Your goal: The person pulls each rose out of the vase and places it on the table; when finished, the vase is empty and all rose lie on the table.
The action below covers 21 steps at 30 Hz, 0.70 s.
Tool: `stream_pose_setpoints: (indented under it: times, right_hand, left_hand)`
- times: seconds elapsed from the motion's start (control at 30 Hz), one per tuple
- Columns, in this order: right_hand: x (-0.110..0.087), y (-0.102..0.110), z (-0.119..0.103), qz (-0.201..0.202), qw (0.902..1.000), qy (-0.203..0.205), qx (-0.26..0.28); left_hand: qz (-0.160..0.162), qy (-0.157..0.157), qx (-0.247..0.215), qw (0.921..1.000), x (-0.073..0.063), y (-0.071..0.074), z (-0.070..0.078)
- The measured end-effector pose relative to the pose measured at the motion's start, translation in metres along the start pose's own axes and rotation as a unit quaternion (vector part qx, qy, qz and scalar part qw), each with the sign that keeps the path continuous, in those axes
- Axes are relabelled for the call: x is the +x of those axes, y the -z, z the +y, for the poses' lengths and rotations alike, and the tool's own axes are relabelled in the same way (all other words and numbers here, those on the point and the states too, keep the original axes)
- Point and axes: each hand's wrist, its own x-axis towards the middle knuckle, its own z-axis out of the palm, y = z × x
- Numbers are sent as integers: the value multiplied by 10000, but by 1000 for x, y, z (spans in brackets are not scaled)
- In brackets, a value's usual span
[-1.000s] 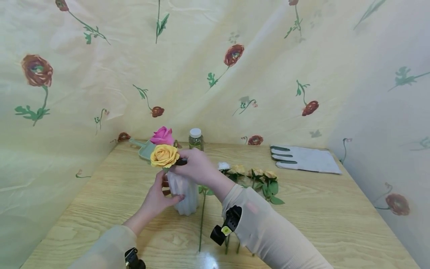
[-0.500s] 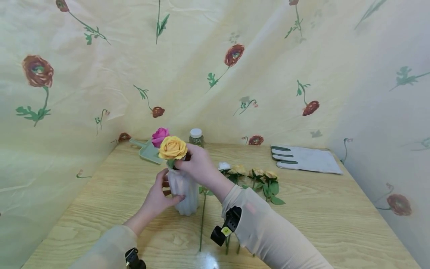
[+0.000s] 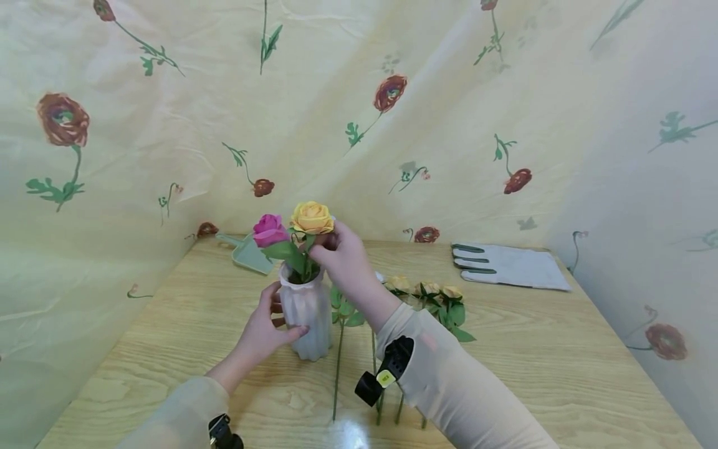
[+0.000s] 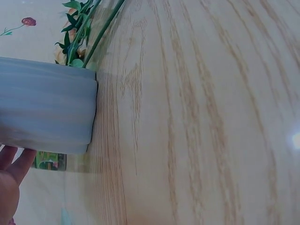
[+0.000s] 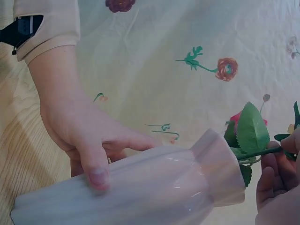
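Observation:
A white, ridged vase [image 3: 307,318] stands on the wooden table, and my left hand [image 3: 268,327] holds it from the left, fingers behind and thumb in front. Above its mouth, my right hand [image 3: 349,262] pinches a yellow rose [image 3: 311,218] by the stem just below the bloom. That stem runs down into the vase. A magenta rose [image 3: 270,231] also rises from the vase, leaning left, with green leaves [image 3: 286,251] below it. The right wrist view shows my right hand's fingers [image 5: 276,173] at a green stem beyond the vase rim [image 5: 229,173].
Several loose roses [image 3: 429,288] lie right of the vase, stems toward me, partly under my right arm. A pale green dustpan [image 3: 251,255] is at the back left. A white and dark green glove [image 3: 516,267] lies at the back right. A patterned curtain [image 3: 336,125] hangs behind.
My right hand has moved up and right with the yellow rose, uncovering the vase's mouth. The jar with the white lid is now hidden in the head view. My left hand has stayed put.

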Motion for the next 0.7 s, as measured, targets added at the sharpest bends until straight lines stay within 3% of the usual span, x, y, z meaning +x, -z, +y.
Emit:
stream_pose_setpoints:
  times: [0.2,0.4,0.57,0.7]
  right_hand:
    - [0,5,0,-51,9980,-370,515]
    - [0,9,0,430,9879,-688,1323]
    - [1,10,1,748,9794,-478,1815]
    - [1,12,2,653,9827,-323,1704]
  left_hand:
    - [11,17,-31,10000,-1,0,2]
    - [36,43,-18,10000,-1,0,2]
    - [55,15,-98,9999,-1,-1,2]
    - [38,71,-102,9999,-1,-1,2]
